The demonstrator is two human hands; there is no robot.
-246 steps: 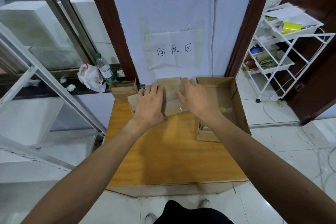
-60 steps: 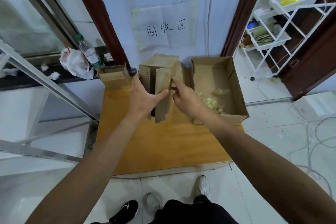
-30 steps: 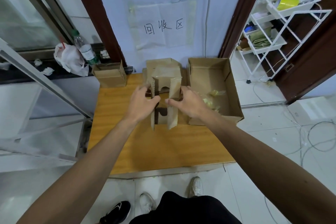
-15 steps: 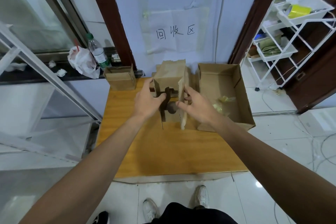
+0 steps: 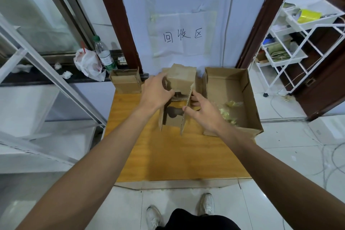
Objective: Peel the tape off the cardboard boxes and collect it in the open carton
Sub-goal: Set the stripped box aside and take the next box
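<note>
A brown cardboard box is held up over the far middle of the wooden table, its flaps spread open toward me. My left hand grips its left flap and wall. My right hand holds the right flap, thumb on the flap's edge. To the right stands the open carton with crumpled yellowish tape lying in it. No tape shows on the held box from here.
A second small cardboard box sits at the table's far left corner. A plastic bottle and a white bag rest on the ledge behind. A white wire rack stands on the right. Cables lie on the floor.
Since eight seconds ago the box has been lifted off the table and turned. Its flaps now spread open toward me, with both hands shifted onto them.
</note>
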